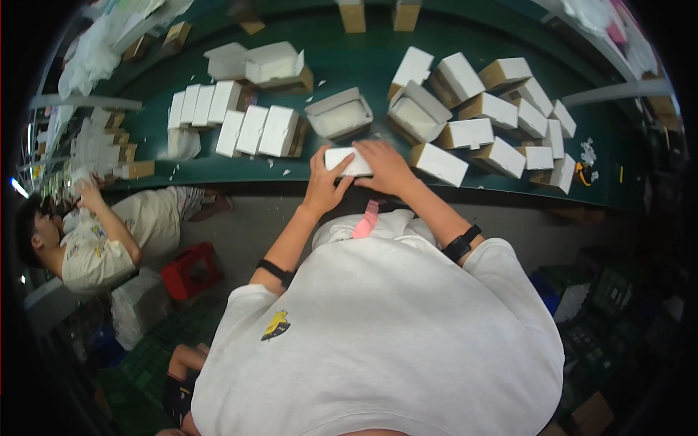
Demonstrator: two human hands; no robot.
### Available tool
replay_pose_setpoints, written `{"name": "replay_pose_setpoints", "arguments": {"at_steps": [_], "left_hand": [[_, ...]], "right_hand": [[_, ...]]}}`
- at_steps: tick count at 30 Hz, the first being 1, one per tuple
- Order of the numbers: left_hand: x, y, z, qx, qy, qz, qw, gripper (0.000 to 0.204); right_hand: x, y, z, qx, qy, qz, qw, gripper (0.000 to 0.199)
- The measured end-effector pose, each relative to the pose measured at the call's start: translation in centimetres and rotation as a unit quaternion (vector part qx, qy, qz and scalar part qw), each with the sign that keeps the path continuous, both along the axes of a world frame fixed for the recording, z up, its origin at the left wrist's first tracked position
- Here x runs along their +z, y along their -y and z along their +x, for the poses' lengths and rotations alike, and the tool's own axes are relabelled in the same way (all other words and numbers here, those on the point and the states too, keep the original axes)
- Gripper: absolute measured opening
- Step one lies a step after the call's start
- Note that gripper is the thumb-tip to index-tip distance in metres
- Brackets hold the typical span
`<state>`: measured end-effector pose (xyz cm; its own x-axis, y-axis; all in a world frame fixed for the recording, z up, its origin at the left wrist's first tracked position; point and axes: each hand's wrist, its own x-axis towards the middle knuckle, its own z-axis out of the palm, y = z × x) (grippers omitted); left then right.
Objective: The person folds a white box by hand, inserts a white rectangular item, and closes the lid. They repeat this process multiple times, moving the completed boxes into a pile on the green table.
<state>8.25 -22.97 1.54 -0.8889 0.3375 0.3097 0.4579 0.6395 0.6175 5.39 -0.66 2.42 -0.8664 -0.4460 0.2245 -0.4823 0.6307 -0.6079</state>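
At the near edge of the green worktable, a small white box [349, 161] is held between my two hands. My left hand [325, 179] closes around its left end, thumb and fingers pressed on it. My right hand [384, 168] grips the right end, fingers laid over the top. Just beyond my hands stands an open white carton [339, 114] with its lid raised. To its right, another open carton [419, 112] leans among the closed ones. The underside of the held box is hidden.
Closed white boxes [491, 110] crowd the table's right side; more boxes [251, 131] stand in rows at left. An open box [278, 67] lies behind those. A yellow-and-black tool [582, 174] rests at far right. Another person [109, 232] works at left, near a red stool [193, 270].
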Motion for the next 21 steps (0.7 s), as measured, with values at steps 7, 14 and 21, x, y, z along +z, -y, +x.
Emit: {"name": "replay_pose_setpoints", "arguments": {"at_steps": [7,14,21], "left_hand": [[2.9,0.6,0.4,-0.124,0.045,-0.004,0.991,0.067],[8.9,-8.6,-2.7,-0.190,-0.013,-0.062,0.980,0.087],[2.6,-19.4,-5.4,-0.242,-0.137,-0.281,0.919,0.104]], "right_hand": [[5.0,-5.1,4.2,0.062,0.105,0.035,0.992,0.073],[9.4,-21.1,16.0,-0.214,0.140,-0.033,0.966,0.074],[2.6,-26.8,12.4,-0.298,0.131,-0.044,0.944,0.076]]}}
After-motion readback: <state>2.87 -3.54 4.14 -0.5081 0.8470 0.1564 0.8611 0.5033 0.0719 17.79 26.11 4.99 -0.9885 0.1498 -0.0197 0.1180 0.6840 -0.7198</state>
